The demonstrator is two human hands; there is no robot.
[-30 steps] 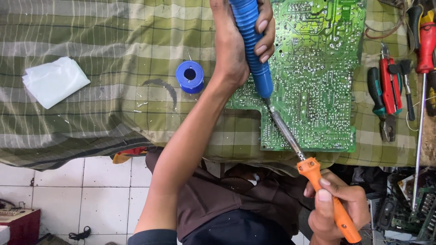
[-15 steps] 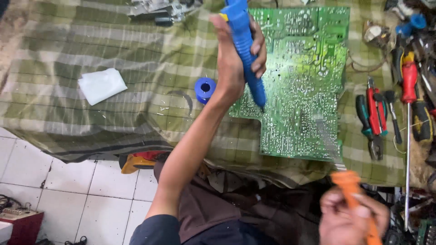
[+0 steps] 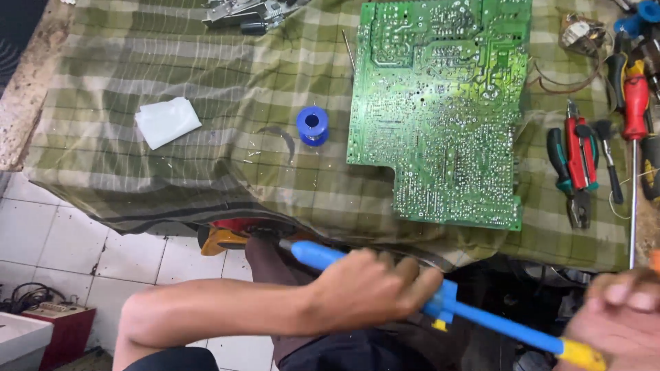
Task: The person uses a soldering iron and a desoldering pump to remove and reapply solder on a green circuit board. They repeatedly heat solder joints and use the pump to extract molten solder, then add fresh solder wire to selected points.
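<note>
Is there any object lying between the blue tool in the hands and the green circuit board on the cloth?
No object lies between them. The left hand grips the blue tool below the table edge, the right hand at its yellow end. Only bare checked cloth separates it from the circuit board.

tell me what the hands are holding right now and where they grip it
The left hand is wrapped around the middle of the blue desoldering pump. The right hand is at its yellow end, near the frame edge; whether it grips there cannot be told.

Left hand (image 3: 368,288) is gripping a blue desoldering pump (image 3: 440,312) below the checked cloth's (image 3: 172,55) front edge; right hand (image 3: 619,309) is touching its yellow end. Green circuit board (image 3: 440,110) is lying near the cloth's right side.
</note>
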